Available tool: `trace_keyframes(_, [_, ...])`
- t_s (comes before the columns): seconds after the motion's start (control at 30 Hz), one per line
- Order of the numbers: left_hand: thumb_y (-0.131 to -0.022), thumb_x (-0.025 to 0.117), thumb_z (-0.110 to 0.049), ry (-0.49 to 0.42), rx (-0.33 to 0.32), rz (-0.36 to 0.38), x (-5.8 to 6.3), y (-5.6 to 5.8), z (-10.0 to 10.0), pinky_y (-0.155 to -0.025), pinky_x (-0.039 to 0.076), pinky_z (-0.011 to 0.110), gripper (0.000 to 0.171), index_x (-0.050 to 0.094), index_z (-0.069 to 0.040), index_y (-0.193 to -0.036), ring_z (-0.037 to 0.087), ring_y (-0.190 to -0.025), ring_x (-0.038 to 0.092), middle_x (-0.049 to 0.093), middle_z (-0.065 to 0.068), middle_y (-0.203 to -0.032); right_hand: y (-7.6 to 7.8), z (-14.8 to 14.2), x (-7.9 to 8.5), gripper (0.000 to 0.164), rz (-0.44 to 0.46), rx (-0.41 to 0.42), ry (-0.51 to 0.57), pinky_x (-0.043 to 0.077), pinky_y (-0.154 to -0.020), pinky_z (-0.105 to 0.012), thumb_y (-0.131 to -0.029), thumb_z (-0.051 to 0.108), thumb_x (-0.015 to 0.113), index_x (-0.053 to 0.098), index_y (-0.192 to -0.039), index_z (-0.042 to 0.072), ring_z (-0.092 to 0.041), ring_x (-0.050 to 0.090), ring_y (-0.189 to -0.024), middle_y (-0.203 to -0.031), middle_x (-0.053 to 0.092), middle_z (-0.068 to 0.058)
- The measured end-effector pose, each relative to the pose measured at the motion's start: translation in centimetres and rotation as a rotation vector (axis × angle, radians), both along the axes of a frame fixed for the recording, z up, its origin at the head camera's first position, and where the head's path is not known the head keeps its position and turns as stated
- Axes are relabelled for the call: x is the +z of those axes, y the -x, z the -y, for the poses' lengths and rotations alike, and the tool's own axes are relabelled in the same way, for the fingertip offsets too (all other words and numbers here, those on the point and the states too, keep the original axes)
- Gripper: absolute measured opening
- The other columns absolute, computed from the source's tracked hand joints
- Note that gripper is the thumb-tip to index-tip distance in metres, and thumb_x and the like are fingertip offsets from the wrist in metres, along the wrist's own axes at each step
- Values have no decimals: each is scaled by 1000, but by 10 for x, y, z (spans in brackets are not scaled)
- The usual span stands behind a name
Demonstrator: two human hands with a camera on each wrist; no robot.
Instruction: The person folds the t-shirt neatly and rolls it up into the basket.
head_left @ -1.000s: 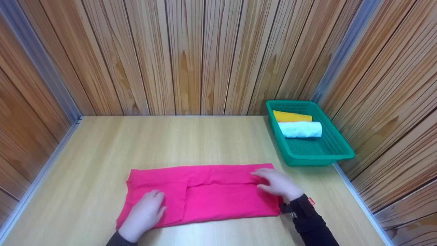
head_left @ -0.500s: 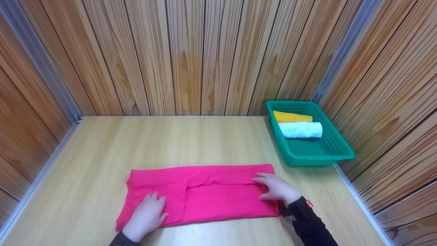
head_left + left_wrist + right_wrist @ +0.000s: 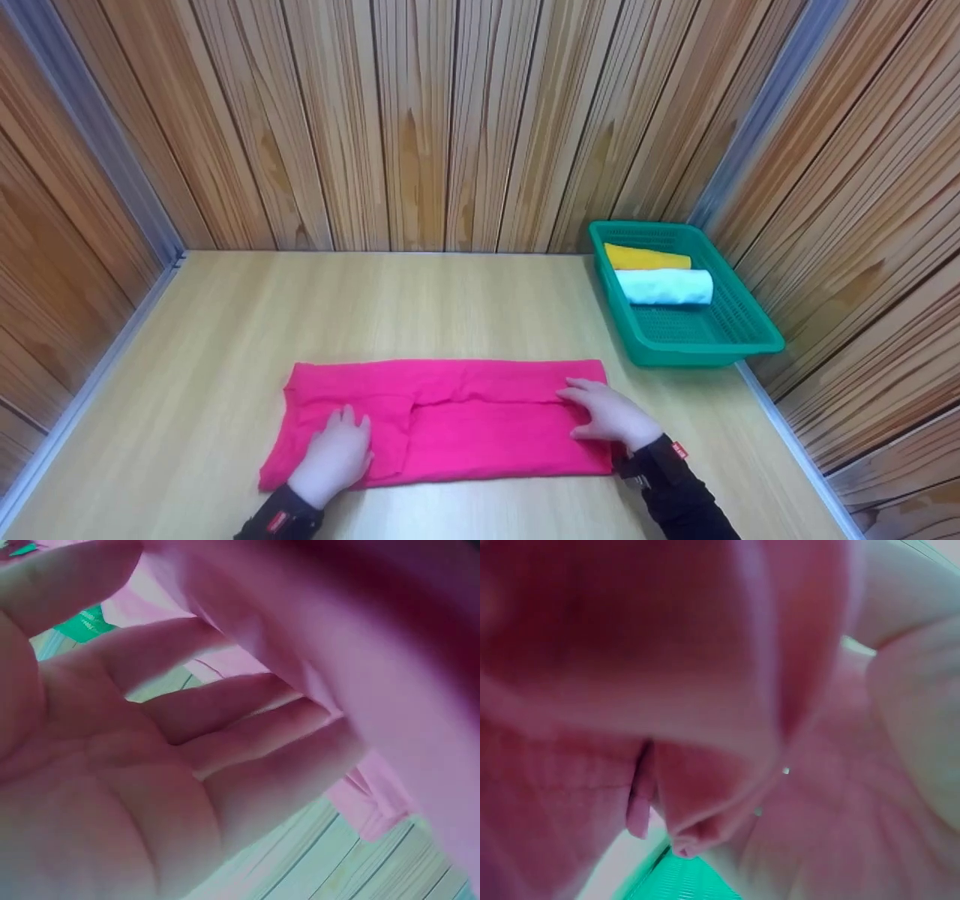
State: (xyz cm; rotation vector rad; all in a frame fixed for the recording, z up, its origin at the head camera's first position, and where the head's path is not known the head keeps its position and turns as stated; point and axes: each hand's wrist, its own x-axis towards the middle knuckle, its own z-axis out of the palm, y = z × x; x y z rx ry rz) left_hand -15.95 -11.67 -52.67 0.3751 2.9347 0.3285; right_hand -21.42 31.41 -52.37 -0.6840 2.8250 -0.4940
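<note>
A bright pink cloth [image 3: 480, 439], folded into a long strip, lies across the front of the table in the head view. A squarish folded flap shows on its left part, and a long crease runs to the right. My left hand [image 3: 335, 454] rests on that flap with relaxed fingers. Over the right end, my right hand [image 3: 613, 414] touches the cloth, thumb and fingers spread. In the left wrist view, the left hand's straight fingers [image 3: 255, 739] meet the blurred cloth [image 3: 375, 675]. Blurred pink cloth [image 3: 705, 720] hides the right hand's fingertips in the right wrist view.
A green plastic basket [image 3: 703, 347] stands on the table [image 3: 420, 307] at the back right, against the wood-panelled wall [image 3: 847, 247]. Inside it lie a yellow folded cloth [image 3: 646, 258] and a pale blue rolled cloth [image 3: 664, 287]. Panelled walls enclose the back and both sides.
My left hand has slid a little up and to the right on the cloth, whose left end shifted slightly. My right hand has moved slightly down and stays at the right end.
</note>
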Motion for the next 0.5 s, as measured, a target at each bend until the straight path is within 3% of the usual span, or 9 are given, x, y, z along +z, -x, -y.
trace_keyframes(0.2, [-87, 73, -13, -26, -26, -52, 0, 20, 3, -88, 45, 69, 50, 57, 14, -125, 57, -124, 42, 46, 42, -130, 2, 1, 0, 63, -11, -31, 13, 40, -104, -57, -78, 15, 83, 59, -135, 2, -46, 39, -134, -145, 45, -25])
trace_keyframes(0.5, [-88, 71, -10, -31, -37, -20, 0, 57, 3, -97, 39, 67, 48, 56, 14, -127, 59, -128, 38, 41, 44, -135, 22, 5, 0, 64, 25, -110, -5, 39, -105, -54, -78, 16, 84, 59, -135, 6, -42, 39, -135, -146, 46, -21])
